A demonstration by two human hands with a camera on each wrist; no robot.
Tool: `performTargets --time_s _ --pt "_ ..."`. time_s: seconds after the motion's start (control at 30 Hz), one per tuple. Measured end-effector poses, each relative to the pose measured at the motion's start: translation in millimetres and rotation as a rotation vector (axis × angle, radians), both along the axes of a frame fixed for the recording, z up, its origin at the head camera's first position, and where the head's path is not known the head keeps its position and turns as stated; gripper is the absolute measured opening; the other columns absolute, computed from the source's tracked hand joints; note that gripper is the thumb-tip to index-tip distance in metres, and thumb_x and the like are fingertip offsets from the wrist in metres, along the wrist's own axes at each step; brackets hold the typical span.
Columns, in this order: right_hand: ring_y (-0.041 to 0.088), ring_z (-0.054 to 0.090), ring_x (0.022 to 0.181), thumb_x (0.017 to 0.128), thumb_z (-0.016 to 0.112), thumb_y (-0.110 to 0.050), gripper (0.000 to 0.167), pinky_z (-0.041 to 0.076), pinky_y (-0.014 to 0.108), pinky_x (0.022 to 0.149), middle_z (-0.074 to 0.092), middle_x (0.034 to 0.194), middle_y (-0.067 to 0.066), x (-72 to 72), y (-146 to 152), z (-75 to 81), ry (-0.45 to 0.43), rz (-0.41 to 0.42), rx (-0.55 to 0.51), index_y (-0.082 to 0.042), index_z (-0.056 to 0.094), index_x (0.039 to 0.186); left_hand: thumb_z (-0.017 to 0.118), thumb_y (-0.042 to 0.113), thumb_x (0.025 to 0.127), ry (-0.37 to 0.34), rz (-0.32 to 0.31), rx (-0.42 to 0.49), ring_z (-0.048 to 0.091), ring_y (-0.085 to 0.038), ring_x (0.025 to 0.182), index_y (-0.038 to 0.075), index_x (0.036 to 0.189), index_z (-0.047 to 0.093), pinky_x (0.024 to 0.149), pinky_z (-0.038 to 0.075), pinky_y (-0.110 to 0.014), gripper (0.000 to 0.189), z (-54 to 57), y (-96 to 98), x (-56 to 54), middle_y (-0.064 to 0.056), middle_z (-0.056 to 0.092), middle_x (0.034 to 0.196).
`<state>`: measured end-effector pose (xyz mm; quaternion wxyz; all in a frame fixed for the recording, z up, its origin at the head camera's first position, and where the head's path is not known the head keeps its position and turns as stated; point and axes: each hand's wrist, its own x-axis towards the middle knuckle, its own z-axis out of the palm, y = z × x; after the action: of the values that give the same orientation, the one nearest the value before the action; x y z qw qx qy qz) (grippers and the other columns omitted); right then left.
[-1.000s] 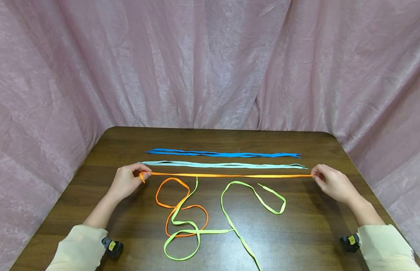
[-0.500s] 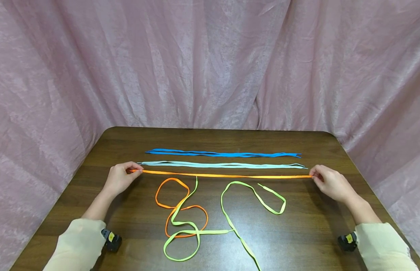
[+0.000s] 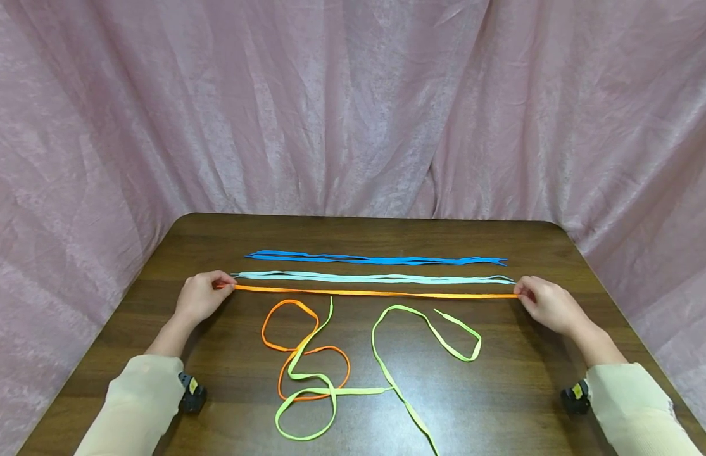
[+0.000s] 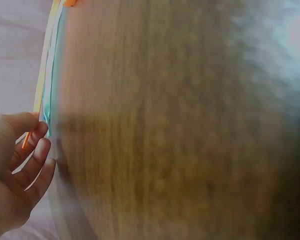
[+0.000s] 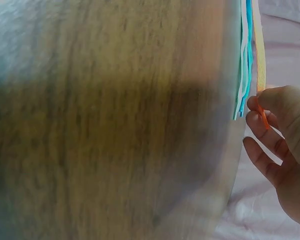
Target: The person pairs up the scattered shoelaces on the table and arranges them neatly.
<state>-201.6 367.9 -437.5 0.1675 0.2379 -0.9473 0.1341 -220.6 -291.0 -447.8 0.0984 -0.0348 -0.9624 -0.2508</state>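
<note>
An orange shoelace (image 3: 375, 293) is stretched nearly straight from side to side, just in front of a mint green shoelace bundle (image 3: 353, 277). My left hand (image 3: 201, 296) pinches its left end between thumb and index finger; in the left wrist view a short orange tip (image 4: 26, 140) sticks out below the thumb. My right hand (image 3: 549, 305) pinches the other end, and the right wrist view has the orange tip (image 5: 264, 118) hanging past the fingers. The remaining fingers of both hands are loosely bent.
Behind lies a blue shoelace bundle (image 3: 375, 259), laid straight. Nearer me, a second orange shoelace (image 3: 349, 367) lies in loops, crossed by a yellow-green shoelace (image 3: 358, 390); another yellow-green shoelace (image 3: 372, 342) curves to the right. Pink curtains (image 3: 353, 107) surround the brown table (image 3: 501, 411).
My left hand has slid outward to the left along the orange shoelace, and the loop once hanging from it is gone. The right hand has shifted slightly left, still pinching its end.
</note>
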Motion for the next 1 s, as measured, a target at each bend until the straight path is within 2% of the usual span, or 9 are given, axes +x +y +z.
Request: performTargets --time_s 0.13,0.4,0.7,1.0 --pt "0.004 0.044 0.06 0.071 0.066 0.004 0.02 0.038 0.027 0.053 0.05 0.068 -0.009 -3.4 -0.3 -0.8 -0.032 -0.027 0.013 -0.012 0.057 0.079 0.067 0.022 0.082 -0.049 0.037 -0.029 0.059 -0.023 0.072 0.017 0.084 0.069 0.06 0.042 -0.036 0.006 2.2 1.8 -3.6 -0.005 0.068 0.081" --pt "0.008 0.045 0.06 0.073 0.065 0.003 0.018 0.037 0.029 0.052 0.05 0.068 -0.006 -8.3 0.8 -3.2 -0.091 -0.068 0.032 -0.011 0.056 0.077 0.067 0.023 0.081 -0.101 0.048 -0.054 0.057 -0.021 0.068 0.016 0.085 0.068 0.054 0.038 -0.033 0.008 6.2 4.9 -6.4 -0.003 0.066 0.078" --pt "0.012 0.046 0.061 0.073 0.063 0.004 0.016 0.038 0.031 0.052 0.05 0.07 -0.003 -7.7 -1.4 -4.5 -0.113 -0.068 0.038 -0.01 0.056 0.078 0.066 0.022 0.082 -0.109 0.044 -0.077 0.058 -0.025 0.072 0.016 0.086 0.07 0.054 0.039 -0.035 0.008 5.1 2.4 -7.9 -0.005 0.066 0.081" --pt "0.012 0.046 0.063 0.075 0.064 0.003 0.017 0.038 0.032 0.052 0.051 0.074 -0.001 -6.3 -2.2 -5.3 -0.158 -0.079 0.048 -0.011 0.056 0.079 0.066 0.022 0.081 -0.106 0.036 -0.09 0.055 -0.022 0.072 0.016 0.082 0.07 0.056 0.037 -0.033 0.007 5.1 0.5 -2.4 -0.003 0.06 0.08"
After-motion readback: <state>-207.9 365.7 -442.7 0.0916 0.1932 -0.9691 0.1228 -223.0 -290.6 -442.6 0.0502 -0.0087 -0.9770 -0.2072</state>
